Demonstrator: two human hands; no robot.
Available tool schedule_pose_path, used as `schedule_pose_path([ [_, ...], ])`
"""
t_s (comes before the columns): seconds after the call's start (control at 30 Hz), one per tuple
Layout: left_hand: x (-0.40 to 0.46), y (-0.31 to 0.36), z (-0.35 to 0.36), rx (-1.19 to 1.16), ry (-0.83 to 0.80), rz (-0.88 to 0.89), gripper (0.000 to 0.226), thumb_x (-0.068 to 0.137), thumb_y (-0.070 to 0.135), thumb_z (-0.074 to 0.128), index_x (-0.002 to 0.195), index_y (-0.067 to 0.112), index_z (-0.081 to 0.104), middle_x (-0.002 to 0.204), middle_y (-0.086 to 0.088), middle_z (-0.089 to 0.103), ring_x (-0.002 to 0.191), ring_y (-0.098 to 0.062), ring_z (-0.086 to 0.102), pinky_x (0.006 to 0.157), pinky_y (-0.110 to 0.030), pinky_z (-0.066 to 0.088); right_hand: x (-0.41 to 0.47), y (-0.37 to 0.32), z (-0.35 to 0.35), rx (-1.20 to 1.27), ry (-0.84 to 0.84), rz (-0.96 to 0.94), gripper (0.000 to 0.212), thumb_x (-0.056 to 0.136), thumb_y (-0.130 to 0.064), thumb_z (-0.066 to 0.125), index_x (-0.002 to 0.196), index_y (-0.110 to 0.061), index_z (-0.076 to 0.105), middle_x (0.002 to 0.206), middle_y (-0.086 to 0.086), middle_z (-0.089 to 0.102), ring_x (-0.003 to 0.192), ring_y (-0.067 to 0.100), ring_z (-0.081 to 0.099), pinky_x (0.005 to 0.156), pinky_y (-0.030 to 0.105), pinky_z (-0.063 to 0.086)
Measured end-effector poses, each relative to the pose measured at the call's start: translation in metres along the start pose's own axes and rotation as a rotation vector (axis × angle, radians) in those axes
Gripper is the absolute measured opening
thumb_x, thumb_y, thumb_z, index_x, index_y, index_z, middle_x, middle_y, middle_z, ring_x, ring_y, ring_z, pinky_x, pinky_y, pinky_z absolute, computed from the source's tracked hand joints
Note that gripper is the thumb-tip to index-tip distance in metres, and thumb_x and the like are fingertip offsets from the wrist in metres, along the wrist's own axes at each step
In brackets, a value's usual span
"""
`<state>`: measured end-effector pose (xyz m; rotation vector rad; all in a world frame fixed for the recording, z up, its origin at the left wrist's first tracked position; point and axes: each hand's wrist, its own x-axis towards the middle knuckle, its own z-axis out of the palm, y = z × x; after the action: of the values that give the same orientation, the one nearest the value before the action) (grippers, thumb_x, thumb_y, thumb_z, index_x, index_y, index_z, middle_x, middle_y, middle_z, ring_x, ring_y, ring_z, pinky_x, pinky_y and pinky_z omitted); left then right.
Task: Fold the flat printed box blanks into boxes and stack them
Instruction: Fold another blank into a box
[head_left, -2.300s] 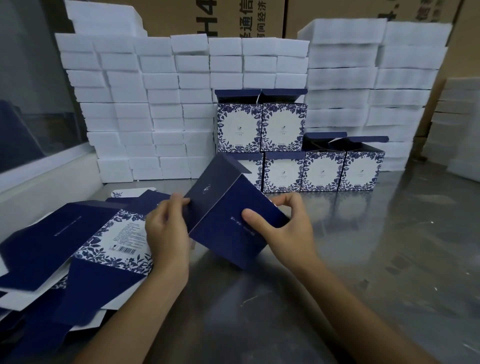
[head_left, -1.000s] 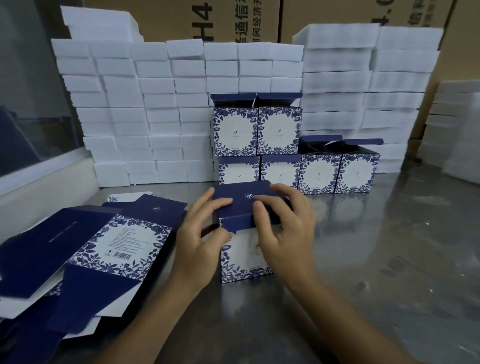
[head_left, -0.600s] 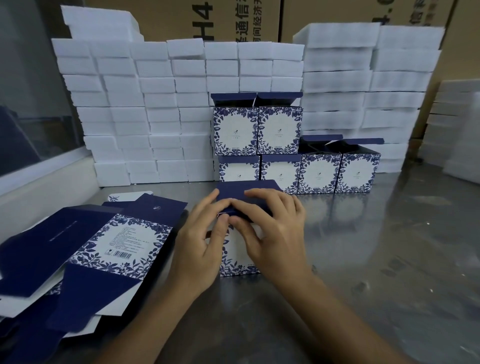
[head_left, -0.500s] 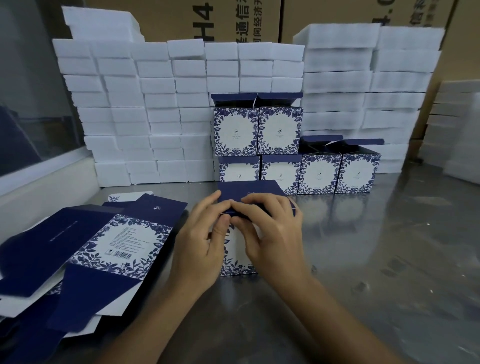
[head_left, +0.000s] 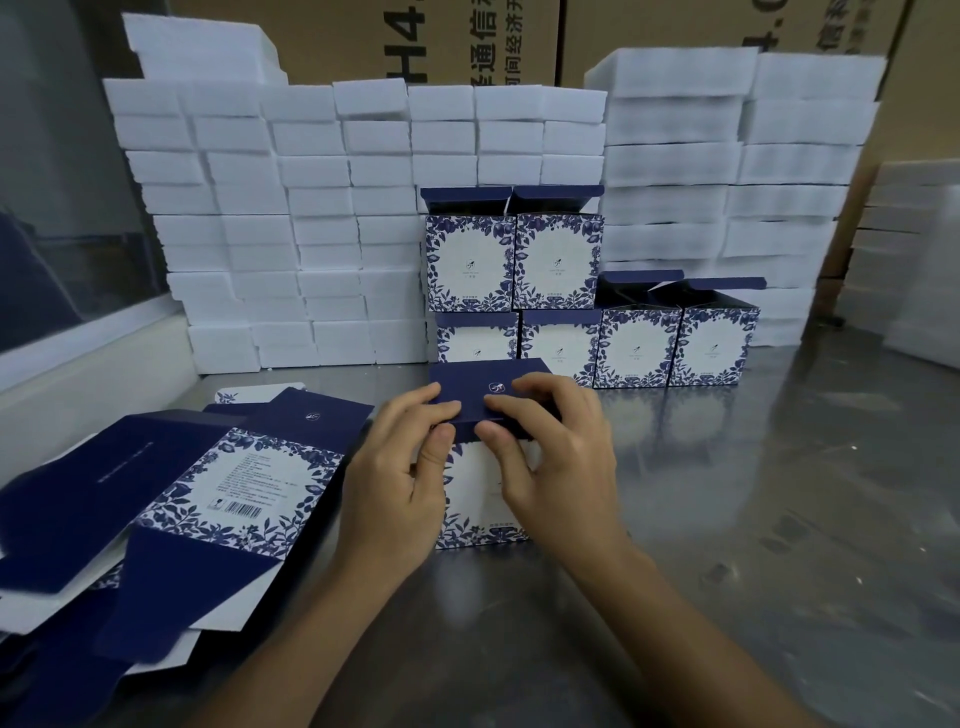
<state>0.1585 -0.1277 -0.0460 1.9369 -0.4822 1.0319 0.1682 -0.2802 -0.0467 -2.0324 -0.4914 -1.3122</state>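
The left hand and right hand both pinch the navy lid flap of an upright box, fingers curled over the lid's top and thumbs pressed on its front edge. This box stands on the steel bench. Flat box blanks lie heaped just left of it, and six folded boxes are stacked behind, against white foam blocks.
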Motion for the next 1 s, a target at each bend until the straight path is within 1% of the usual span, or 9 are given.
schedule_pose_path([
  [0.1, 0.001, -0.001, 0.000, 0.004, -0.008, -0.008, 0.028, 0.096, 0.022, 0.049, 0.113, 0.013, 0.070, 0.127, 0.003, 0.059, 0.116, -0.003, 0.054, 0.090, -0.010, 0.043, -0.002, 0.006, 0.004, 0.073, 0.022, 0.042, 0.027, 0.094, -0.032, 0.061, 0.105, -0.013, 0.076, 0.117, 0.010, 0.058, 0.104, 0.025, 0.056, 0.084, 0.050, 0.052],
  [0.23, 0.001, -0.001, 0.001, 0.007, -0.004, -0.023, 0.028, 0.096, 0.022, 0.049, 0.111, 0.013, 0.071, 0.127, 0.004, 0.059, 0.116, -0.003, 0.054, 0.089, -0.004, 0.038, -0.002, 0.006, 0.007, 0.118, 0.045, 0.080, 0.015, 0.091, -0.023, 0.069, 0.099, -0.013, 0.077, 0.110, 0.006, 0.055, 0.101, 0.025, 0.056, 0.081, 0.049, 0.051],
  [0.4, 0.001, -0.002, 0.001, 0.016, 0.002, -0.011, 0.028, 0.096, 0.021, 0.049, 0.112, 0.012, 0.070, 0.127, 0.002, 0.059, 0.112, 0.005, 0.052, 0.087, 0.000, 0.036, -0.003, 0.006, 0.004, 0.088, 0.024, 0.064, 0.020, 0.093, -0.021, 0.067, 0.106, -0.010, 0.077, 0.115, 0.010, 0.059, 0.105, 0.026, 0.058, 0.083, 0.046, 0.054],
  [0.5, 0.001, -0.004, -0.001, 0.001, 0.005, -0.023, 0.028, 0.096, 0.023, 0.048, 0.113, 0.015, 0.070, 0.127, 0.004, 0.057, 0.111, 0.015, 0.050, 0.082, -0.002, 0.040, 0.000, 0.009, 0.000, 0.130, 0.012, 0.113, 0.022, 0.094, -0.020, 0.064, 0.109, -0.007, 0.076, 0.123, 0.011, 0.059, 0.109, 0.024, 0.061, 0.086, 0.037, 0.056],
  [0.63, 0.002, -0.007, -0.001, -0.001, 0.024, -0.026, 0.027, 0.096, 0.023, 0.050, 0.112, 0.017, 0.070, 0.126, 0.005, 0.057, 0.112, 0.015, 0.050, 0.082, -0.002, 0.041, 0.000, 0.012, -0.002, 0.156, -0.008, 0.146, 0.022, 0.094, -0.011, 0.066, 0.112, -0.003, 0.074, 0.130, 0.014, 0.060, 0.114, 0.023, 0.062, 0.094, 0.031, 0.053],
  [0.73, 0.003, -0.008, -0.002, -0.001, 0.039, -0.016, 0.026, 0.095, 0.021, 0.051, 0.111, 0.015, 0.071, 0.125, 0.004, 0.058, 0.111, 0.017, 0.050, 0.082, 0.000, 0.039, 0.001, 0.012, -0.002, 0.188, -0.001, 0.202, 0.019, 0.093, -0.008, 0.066, 0.110, -0.004, 0.075, 0.128, 0.012, 0.063, 0.111, 0.010, 0.059, 0.097, 0.013, 0.044],
  [0.8, 0.003, -0.008, -0.002, 0.004, 0.040, -0.012, 0.026, 0.095, 0.021, 0.051, 0.111, 0.015, 0.071, 0.125, 0.003, 0.058, 0.110, 0.018, 0.049, 0.082, 0.001, 0.038, 0.002, 0.012, -0.003, 0.209, -0.003, 0.232, 0.016, 0.093, -0.007, 0.067, 0.106, -0.005, 0.076, 0.125, 0.010, 0.064, 0.107, 0.003, 0.056, 0.094, 0.006, 0.040],
  [0.9, 0.002, -0.009, -0.002, 0.017, 0.041, -0.009, 0.026, 0.095, 0.022, 0.051, 0.111, 0.015, 0.071, 0.125, 0.003, 0.058, 0.110, 0.018, 0.049, 0.082, 0.001, 0.038, 0.005, 0.013, -0.003, 0.243, -0.003, 0.258, 0.015, 0.093, -0.007, 0.067, 0.103, -0.007, 0.078, 0.122, 0.008, 0.065, 0.106, 0.000, 0.056, 0.092, 0.009, 0.044],
  [1.0, 0.003, -0.008, -0.002, 0.019, 0.045, -0.007, 0.026, 0.095, 0.022, 0.051, 0.111, 0.015, 0.071, 0.125, 0.003, 0.058, 0.110, 0.018, 0.049, 0.082, 0.000, 0.038, 0.004, 0.013, -0.002, 0.243, 0.012, 0.266, 0.017, 0.095, -0.009, 0.065, 0.106, -0.008, 0.078, 0.124, 0.003, 0.066, 0.107, 0.003, 0.059, 0.094, 0.021, 0.050],
])
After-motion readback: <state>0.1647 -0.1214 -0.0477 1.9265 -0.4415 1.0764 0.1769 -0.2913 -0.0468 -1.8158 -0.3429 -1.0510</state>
